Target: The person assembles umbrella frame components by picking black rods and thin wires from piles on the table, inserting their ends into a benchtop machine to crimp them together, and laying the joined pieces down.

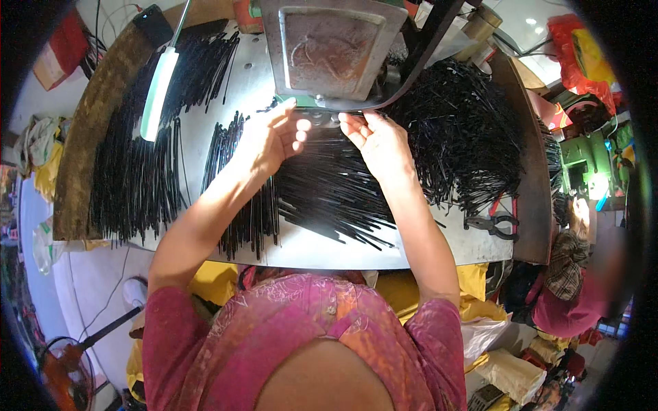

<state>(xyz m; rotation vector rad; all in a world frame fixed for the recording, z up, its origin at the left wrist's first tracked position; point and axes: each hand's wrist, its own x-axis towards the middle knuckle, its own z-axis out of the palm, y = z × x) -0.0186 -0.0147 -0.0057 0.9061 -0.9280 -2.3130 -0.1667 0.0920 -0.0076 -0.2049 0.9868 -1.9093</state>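
Both of my hands are at the front lower edge of a metal machine [332, 51]. My left hand [267, 140] is closed at the thumb and index finger, with its other fingers loosely curled. My right hand [380, 144] pinches with thumb and fingertips on the other side. A thin dark rod runs crosswise between the fingertips, close under the machine; its ends are partly hidden by my fingers. Just below my hands, a fanned pile of thin black rods [332, 185] lies on the metal tabletop [322, 257].
More black rods [140, 171] lie in bundles at left, under a lit white lamp [159, 92]. A tangled black heap [459, 130] fills the right side, with pliers [493, 225] near it. Curved wooden boards [86, 137] edge the table. Another person [572, 301] sits far right.
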